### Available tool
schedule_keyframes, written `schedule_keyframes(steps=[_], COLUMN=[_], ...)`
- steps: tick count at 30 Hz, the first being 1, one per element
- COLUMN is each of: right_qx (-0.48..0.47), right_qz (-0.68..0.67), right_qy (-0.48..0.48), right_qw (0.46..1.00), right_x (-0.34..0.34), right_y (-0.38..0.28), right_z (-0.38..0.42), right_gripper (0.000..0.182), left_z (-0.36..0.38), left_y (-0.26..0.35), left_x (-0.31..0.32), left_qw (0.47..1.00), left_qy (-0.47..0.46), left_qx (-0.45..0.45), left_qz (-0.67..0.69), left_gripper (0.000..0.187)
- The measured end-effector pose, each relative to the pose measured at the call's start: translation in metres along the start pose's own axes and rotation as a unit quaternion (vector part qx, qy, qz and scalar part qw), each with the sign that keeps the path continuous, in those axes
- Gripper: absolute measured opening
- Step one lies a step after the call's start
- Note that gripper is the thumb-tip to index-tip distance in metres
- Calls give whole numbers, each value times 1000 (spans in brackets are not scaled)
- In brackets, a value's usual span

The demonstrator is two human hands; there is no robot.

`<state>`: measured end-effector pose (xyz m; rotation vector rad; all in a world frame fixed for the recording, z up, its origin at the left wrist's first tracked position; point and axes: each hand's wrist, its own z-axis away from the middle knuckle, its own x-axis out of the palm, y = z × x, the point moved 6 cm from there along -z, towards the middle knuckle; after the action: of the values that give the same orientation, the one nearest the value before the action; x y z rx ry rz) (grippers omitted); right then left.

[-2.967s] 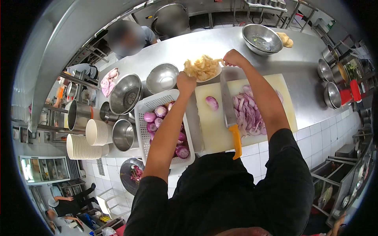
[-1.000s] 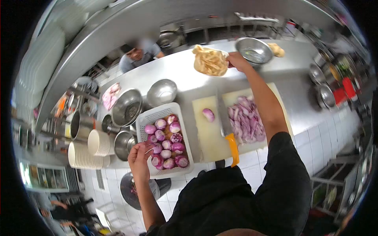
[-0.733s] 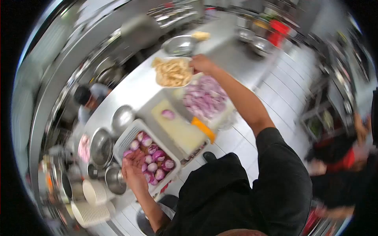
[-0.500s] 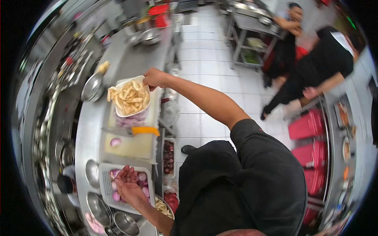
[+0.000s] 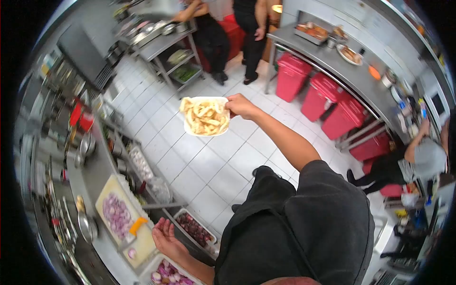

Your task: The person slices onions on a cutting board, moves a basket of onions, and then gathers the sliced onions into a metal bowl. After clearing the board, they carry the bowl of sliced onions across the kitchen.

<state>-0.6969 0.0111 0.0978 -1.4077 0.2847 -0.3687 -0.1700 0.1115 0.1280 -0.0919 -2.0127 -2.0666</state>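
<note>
My right hand [image 5: 241, 106] grips the side of a white square bowl [image 5: 192, 129] and holds it out over the floor. Pale yellow strips [image 5: 209, 115], some curled, heap up in it. Palm up and fingers loosely spread, my left hand [image 5: 167, 237] holds nothing at the counter edge. Nearest to it are a knife's orange handle [image 5: 138, 225] and a cutting board [image 5: 145, 248]. Chopped purple onion [image 5: 116, 213] covers much of that board, with an onion half [image 5: 131, 253] near its lower end. Below, a white basket [image 5: 145, 277] contains peeled purple onions [image 5: 168, 274].
A tray of dark red pieces [image 5: 194, 228] sits beside the counter on a lower level. Red lidded bins [image 5: 292, 78] stand under a steel table [image 5: 351, 71]. Two people [image 5: 249, 35] are at the back, another person [image 5: 422, 161] at the right. A steel cart [image 5: 164, 47] stands upper left.
My view has swung right, away from the counter. My right hand has carried the bowl from above the cutting board out over the floor. My left hand stays open, now away from the onion basket.
</note>
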Motion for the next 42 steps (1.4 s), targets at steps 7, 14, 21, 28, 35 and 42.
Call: schedule_keyframes(steps=[7,14,21,28,35,42], right_qx=[-8,-53,-76,259,329,262], right_qz=[-4,-77,-184,691,651,536], right_qy=[293,519,650,456,418,416], right_qw=[956,850,733,497,541,687], right_x=[-311,-605,-862,-991,-966,-879], right_y=[26,102,189,169,197,233], right_z=[103,209,303,351,326,240], right_gripper=[19,18,24,37,36,33], left_z=[8,37,104,125,146,195], left_y=[-55,-138,-204,-204,-189,-225], left_x=[90,146,199,237,232,179], left_qw=[995,990,983,958,926,914], left_qy=[-38,26,50,53,122,160], left_qx=[-42,-64,-103,-85,-106,-147], left_qz=[-81,-126,-146,-267,-341,-342], left_gripper=[38,34,26,25,32,31])
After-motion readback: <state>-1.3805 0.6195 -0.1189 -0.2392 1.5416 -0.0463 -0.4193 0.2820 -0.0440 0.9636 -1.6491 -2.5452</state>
